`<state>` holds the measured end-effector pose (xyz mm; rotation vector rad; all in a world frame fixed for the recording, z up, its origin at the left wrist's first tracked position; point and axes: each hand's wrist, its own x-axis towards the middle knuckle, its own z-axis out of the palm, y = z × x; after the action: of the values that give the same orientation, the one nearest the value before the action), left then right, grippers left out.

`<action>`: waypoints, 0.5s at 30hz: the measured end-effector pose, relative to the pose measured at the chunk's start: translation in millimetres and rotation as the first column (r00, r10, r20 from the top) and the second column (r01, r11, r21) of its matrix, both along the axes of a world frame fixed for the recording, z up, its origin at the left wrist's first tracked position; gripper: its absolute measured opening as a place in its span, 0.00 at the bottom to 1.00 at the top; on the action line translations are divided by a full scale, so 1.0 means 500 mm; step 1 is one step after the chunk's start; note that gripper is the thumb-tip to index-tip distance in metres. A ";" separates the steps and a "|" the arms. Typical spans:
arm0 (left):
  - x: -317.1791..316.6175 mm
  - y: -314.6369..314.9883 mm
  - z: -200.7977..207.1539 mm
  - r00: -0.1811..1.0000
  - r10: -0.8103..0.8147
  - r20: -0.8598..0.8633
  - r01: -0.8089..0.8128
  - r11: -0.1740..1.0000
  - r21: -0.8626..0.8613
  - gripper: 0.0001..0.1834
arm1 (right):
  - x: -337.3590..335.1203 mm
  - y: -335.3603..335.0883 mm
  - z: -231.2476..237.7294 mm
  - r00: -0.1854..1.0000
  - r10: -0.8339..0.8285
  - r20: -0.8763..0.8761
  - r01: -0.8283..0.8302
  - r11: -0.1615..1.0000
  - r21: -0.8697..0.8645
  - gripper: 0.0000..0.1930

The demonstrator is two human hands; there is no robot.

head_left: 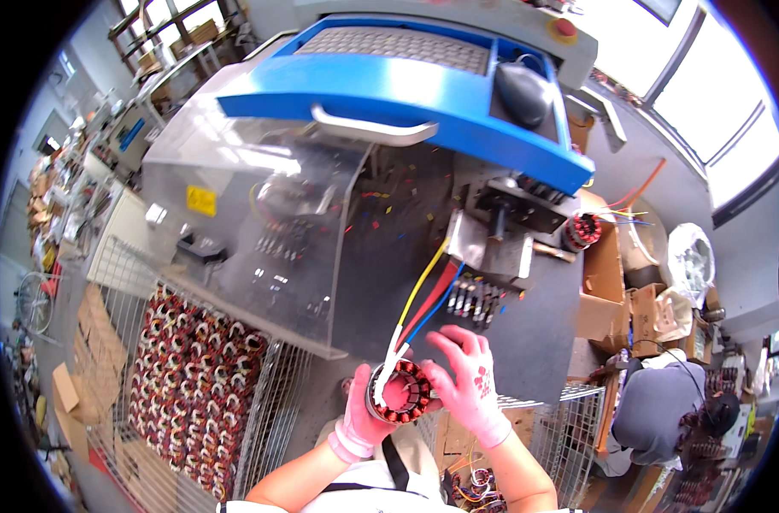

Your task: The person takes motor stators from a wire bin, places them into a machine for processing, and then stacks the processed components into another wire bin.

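At 8 o'clock, a wire basket [107, 312] packed with stators [197, 389]: low risk, nothing near it. Clear cover [235, 214] at 10, its lower edge left of the leads; a sideways swing of the part could snag them there. Left hand [364, 421], just left of 6, clamped round the left side of the wound stator [418, 398] at 6. Looks like its only firm hold, so a glove slip would drop it. Yellow, red and blue leads [425, 313] climb toward 12–1; far-end attachment unclear. If fixed, tugging the stator down could strain the joints. Right hand [470, 385] at 5: thumb by the rim, fingers apart, contact unclear. Careless fingertip could scrape winding enamel or bend a lead. Black clips [475, 299] at 4 on the grey surface [539, 342]: loose leads could cross there.
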<state>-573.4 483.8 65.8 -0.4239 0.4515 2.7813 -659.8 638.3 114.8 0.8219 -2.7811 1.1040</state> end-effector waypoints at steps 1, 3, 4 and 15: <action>0.028 -0.006 0.012 1.000 0.009 0.024 -0.009 1.000 0.012 0.46 | 0.007 -0.015 -0.009 0.982 0.052 0.181 -0.030 0.992 -0.126 0.25; 0.088 -0.025 0.013 0.997 -0.062 0.045 0.058 0.995 0.081 0.48 | 0.032 -0.056 -0.038 0.767 0.285 0.575 0.027 0.881 -0.473 0.25; 0.115 -0.033 0.012 0.996 -0.079 0.040 0.074 0.992 0.104 0.48 | 0.047 -0.089 -0.035 0.449 0.468 0.761 0.262 0.745 -0.613 0.26; 0.577 -0.234 0.012 0.931 0.332 0.154 -0.363 0.884 0.295 0.43 | 0.428 -0.397 -0.022 0.139 0.654 0.744 0.411 0.645 -0.644 0.20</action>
<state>-284.9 366.5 71.8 -0.6128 -0.1175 3.0801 -445.7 440.0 103.6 0.0704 -1.9659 3.6848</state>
